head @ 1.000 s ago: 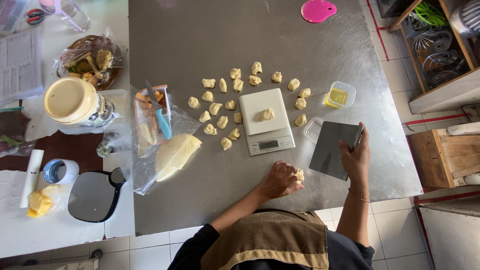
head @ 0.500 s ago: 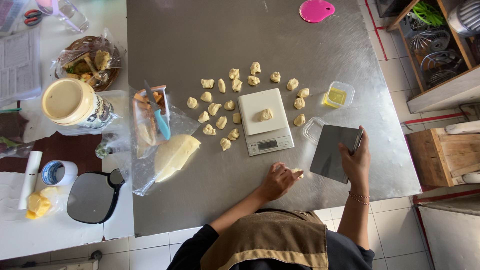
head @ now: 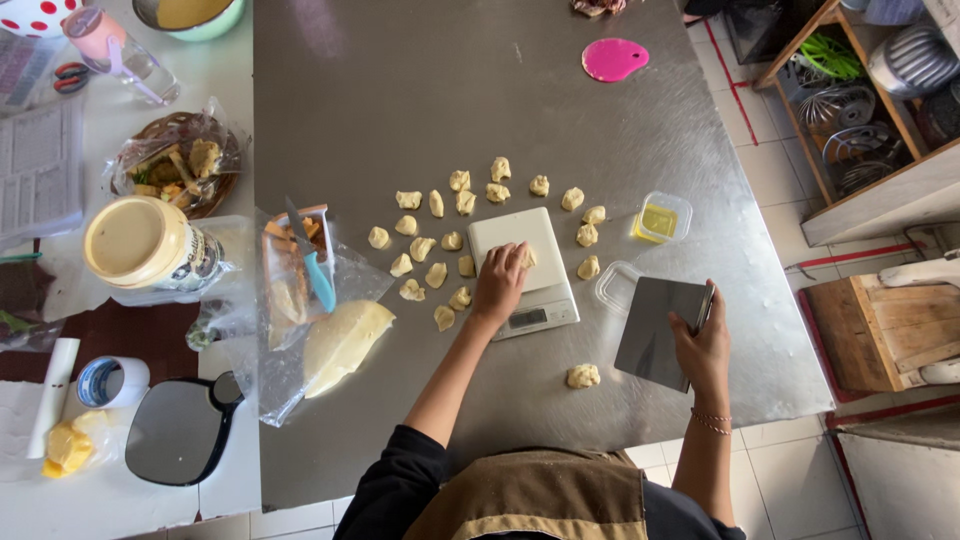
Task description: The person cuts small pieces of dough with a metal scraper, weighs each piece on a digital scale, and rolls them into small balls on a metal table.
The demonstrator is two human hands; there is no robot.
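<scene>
The left hand (head: 500, 282) has moved up from the near edge of the steel surface (head: 420, 110) onto the white kitchen scale (head: 520, 268), where it now rests with its fingers curled over a small dough piece (head: 527, 257) on the platform. A second ago that hand was nearer the body, closed around a lump; that dough lump (head: 583, 376) now lies alone on the surface, in front of the scale and well apart from the rest. So one portion has been set down and the hand has gone back to the piece being weighed. Whether its grip has actually closed on the piece cannot be told, since the fingers hide it.

The right hand (head: 703, 345) has barely shifted: to the right of the scale, it keeps a closed grip on the edge of a flat grey bench scraper (head: 655, 330).

Behind and to either side of the scale sit many small cut dough portions (head: 430, 245). Left of the scale lies a large dough block (head: 342, 340) on a clear plastic bag (head: 290, 300).
</scene>
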